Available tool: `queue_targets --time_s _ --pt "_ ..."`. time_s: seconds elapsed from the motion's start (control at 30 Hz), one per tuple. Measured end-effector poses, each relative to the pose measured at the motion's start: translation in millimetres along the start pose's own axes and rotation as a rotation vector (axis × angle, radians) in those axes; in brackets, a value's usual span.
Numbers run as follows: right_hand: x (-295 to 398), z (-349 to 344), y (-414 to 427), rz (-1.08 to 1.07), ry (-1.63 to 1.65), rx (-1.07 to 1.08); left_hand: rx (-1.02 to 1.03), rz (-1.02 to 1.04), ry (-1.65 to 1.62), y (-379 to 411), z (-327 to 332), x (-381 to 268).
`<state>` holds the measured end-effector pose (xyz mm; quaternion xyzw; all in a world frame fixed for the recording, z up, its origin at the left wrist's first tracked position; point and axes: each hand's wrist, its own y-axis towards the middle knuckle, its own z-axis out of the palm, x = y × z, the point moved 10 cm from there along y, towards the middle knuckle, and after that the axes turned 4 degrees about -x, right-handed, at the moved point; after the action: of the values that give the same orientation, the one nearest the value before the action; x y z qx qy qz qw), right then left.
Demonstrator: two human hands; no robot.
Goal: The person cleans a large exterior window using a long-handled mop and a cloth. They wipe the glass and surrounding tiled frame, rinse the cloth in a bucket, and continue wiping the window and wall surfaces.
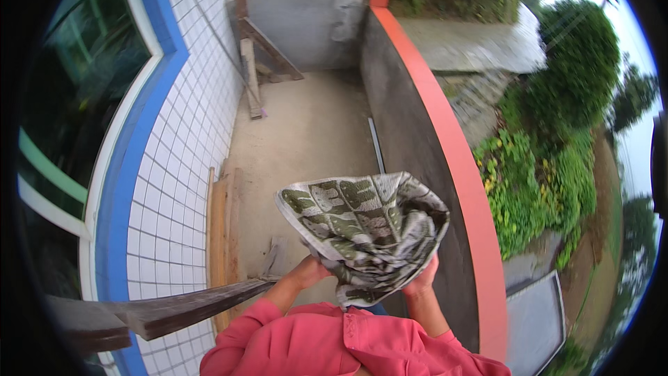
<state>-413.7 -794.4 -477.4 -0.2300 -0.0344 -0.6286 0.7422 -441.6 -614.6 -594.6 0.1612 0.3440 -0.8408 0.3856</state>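
Observation:
A green and white patterned cloth, probably a towel (365, 224), is bunched up in front of my pink top. My left hand (314, 270) holds its lower left side, with the fingers hidden behind the fabric. At its lower right side my right hand (424, 278) grips the cloth, also with fingers mostly covered. The cloth's upper left part is spread fairly flat, while its right part is folded and crumpled.
Orange coping (459, 151) tops the grey wall on the right. Wooden boards (223, 240) lie along the white tiled wall (172, 167) on the left. A dark wooden beam (198, 305) juts in at lower left. Farther off, timber pieces (250, 78) stand on the concrete floor (302, 125).

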Motion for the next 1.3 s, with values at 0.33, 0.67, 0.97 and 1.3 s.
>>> queue_targets --time_s 0.33,0.67,0.97,1.3 --pt "-25 50 135 0.492 -0.28 0.031 -0.052 0.266 -0.575 67 49 -96" --pt "-34 8 238 0.666 -1.141 0.503 -0.158 0.965 -0.71 39 7 -151" --pt "-129 62 297 0.608 -1.055 0.586 -0.436 0.646 -0.531 78 -38 -230" --pt "-241 146 380 0.888 -0.936 0.552 -0.542 0.85 -0.917 36 -133 -306"
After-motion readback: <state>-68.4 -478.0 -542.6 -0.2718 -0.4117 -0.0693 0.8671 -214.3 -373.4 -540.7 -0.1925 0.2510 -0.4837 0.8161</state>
